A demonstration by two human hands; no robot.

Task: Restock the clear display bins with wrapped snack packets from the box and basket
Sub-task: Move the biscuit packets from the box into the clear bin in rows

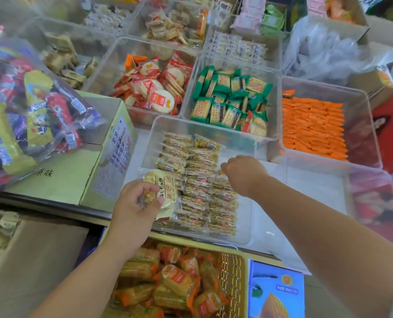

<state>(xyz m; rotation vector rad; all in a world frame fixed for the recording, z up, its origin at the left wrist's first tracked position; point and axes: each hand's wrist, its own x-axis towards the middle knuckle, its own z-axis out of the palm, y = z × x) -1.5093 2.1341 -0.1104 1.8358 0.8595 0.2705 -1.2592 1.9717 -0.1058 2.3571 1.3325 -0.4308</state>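
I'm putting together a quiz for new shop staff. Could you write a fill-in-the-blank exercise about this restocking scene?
1. The left hand grips one yellow ____.
2. The right hand reaches into the nearest clear ____.
3. The bin at far right holds tidy rows of ____ packets.
4. Under the arms, snacks lie in a woven ____.

Missing words: packet; bin; orange; basket.

Bright, even light fills my view, and shadows stay soft. Pale glare sits on the clear bins [360,125]. Edges bow outward; the bag of snacks [32,106] and the far rows blur.
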